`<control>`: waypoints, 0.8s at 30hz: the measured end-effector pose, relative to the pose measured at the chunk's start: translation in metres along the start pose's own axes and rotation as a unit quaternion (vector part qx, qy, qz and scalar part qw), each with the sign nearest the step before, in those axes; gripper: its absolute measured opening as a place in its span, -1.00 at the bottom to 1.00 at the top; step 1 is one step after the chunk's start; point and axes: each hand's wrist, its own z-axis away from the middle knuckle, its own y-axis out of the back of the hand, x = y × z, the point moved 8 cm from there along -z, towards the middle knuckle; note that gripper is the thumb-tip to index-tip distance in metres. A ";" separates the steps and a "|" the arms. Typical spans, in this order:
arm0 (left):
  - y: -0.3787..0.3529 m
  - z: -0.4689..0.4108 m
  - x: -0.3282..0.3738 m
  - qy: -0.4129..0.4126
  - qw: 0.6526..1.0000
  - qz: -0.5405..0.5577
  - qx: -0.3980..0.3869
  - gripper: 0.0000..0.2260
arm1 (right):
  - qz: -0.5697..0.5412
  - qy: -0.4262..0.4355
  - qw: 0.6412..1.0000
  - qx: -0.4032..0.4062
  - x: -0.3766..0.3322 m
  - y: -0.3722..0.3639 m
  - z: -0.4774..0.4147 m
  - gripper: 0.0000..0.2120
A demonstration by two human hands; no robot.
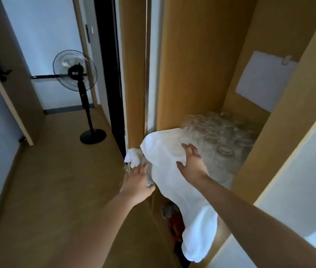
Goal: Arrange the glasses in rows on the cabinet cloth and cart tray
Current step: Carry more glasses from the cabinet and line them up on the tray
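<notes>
The right fingers (189,149) are lying spread and straight, pressing flat on the white cloth (165,151) and gripping nothing. The left fingers (140,168) are stretching out straight against the cloth's bunched corner, which is hanging off the shelf's left end. The cloth is covering the cabinet (192,64) shelf and drooping over its front. The glasses (217,132) are standing in rows on it, just beyond the right hand (193,163). A fan (75,70) is standing down the hallway, left.

Home hallway, wooden built-in cabinet (201,64), standing fan (78,78), open door (4,78), tan floor (56,180)
</notes>
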 end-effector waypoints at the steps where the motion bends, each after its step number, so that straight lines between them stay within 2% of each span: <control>1: 0.005 -0.027 0.005 -0.023 1.000 -0.003 0.003 -0.30 | 0.001 -0.009 1.000 0.027 0.002 0.012 -0.018 -0.41; 6: 0.023 -0.137 0.054 -0.168 0.986 0.018 -0.011 -0.35 | 0.038 -0.076 0.986 0.147 0.018 0.066 -0.078 -0.44; 10: 0.029 -0.195 0.093 -0.327 0.942 -0.065 -0.024 -0.35 | 0.112 -0.165 0.961 0.193 0.051 0.088 -0.082 -0.40; 13: 0.033 -0.226 0.133 -0.401 0.913 -0.072 -0.010 -0.30 | 0.144 -0.219 0.941 0.212 0.072 0.098 -0.064 -0.35; 15: 0.026 -0.232 0.170 -0.445 0.892 -0.072 -0.045 -0.25 | 0.156 -0.258 0.927 0.222 0.086 0.101 -0.046 -0.31; 19: -0.003 -0.224 0.227 -0.531 0.827 -0.139 -0.121 -0.19 | 0.158 -0.295 0.910 0.243 0.098 0.094 -0.017 -0.15; 24: -0.032 -0.223 0.252 -0.577 0.779 -0.174 -0.173 -0.14 | 0.089 -0.345 0.912 0.201 0.115 0.070 -0.004 -0.22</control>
